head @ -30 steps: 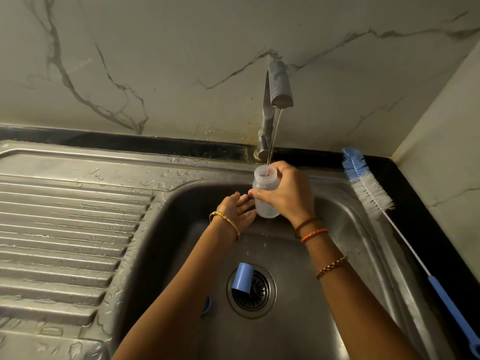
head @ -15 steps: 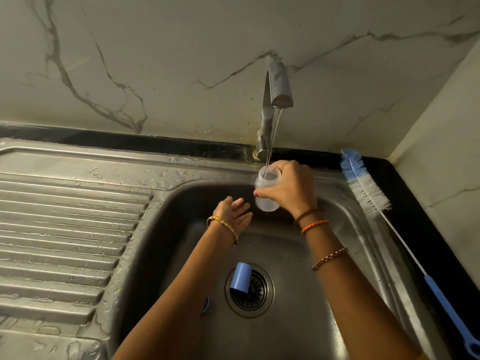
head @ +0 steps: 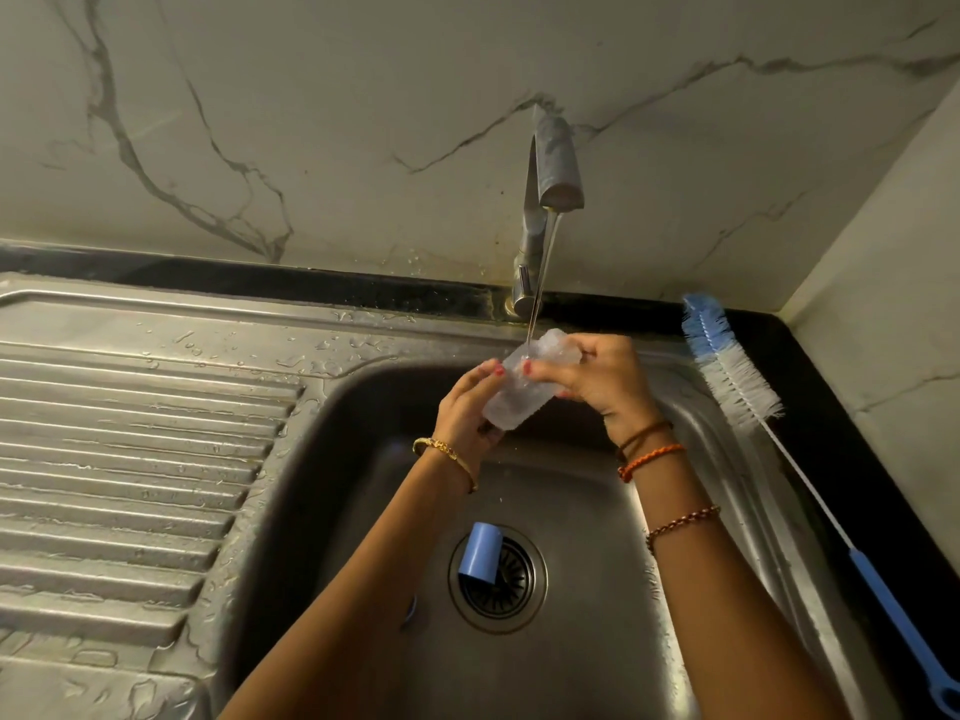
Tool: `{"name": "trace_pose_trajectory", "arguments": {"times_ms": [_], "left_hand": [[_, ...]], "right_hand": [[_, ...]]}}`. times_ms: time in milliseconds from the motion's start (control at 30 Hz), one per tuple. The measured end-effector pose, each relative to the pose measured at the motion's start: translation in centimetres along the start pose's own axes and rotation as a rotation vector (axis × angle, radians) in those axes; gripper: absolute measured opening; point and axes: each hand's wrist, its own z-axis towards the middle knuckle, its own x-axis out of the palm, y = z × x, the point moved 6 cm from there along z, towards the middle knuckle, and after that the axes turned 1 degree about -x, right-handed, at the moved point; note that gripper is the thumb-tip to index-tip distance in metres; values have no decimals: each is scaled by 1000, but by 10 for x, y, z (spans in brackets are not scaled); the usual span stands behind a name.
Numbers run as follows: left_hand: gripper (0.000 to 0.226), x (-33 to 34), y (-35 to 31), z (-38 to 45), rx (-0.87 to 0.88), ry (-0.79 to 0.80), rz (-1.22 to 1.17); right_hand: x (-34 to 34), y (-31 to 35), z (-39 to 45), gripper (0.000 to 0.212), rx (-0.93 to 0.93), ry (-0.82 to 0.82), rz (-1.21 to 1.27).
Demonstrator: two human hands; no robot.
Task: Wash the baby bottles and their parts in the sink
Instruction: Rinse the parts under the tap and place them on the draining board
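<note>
A clear plastic baby bottle (head: 522, 389) is tilted on its side over the sink basin (head: 571, 641), under a thin stream of water from the tap (head: 556, 163). My left hand (head: 467, 413) holds its lower end from below and the left. My right hand (head: 597, 379) grips its upper end from the right. A blue bottle cap (head: 480, 552) lies on its side at the edge of the drain (head: 501, 582). Another small blue part (head: 410, 610) peeks out beside my left forearm, mostly hidden.
A long bottle brush (head: 737, 376) with blue and white bristles and a blue handle lies on the black counter along the sink's right rim. A wet ribbed steel drainboard (head: 114, 459) fills the left. A marble wall stands behind and to the right.
The bottle went from upright under the stream to tilted on its side. My left hand rose from below the bottle and took hold of its lower end.
</note>
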Motion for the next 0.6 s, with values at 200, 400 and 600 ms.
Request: {"name": "trace_pose_trajectory", "arguments": {"times_ms": [200, 400, 600], "left_hand": [[39, 25, -33, 0, 405, 35, 536], [52, 57, -44, 6, 527, -21, 1414], [56, 62, -42, -2, 570, 29, 1623]], "right_hand": [[16, -49, -10, 17, 513, -4, 889], [49, -68, -18, 26, 691, 16, 1237], [53, -64, -18, 27, 736, 34, 1179]]}}
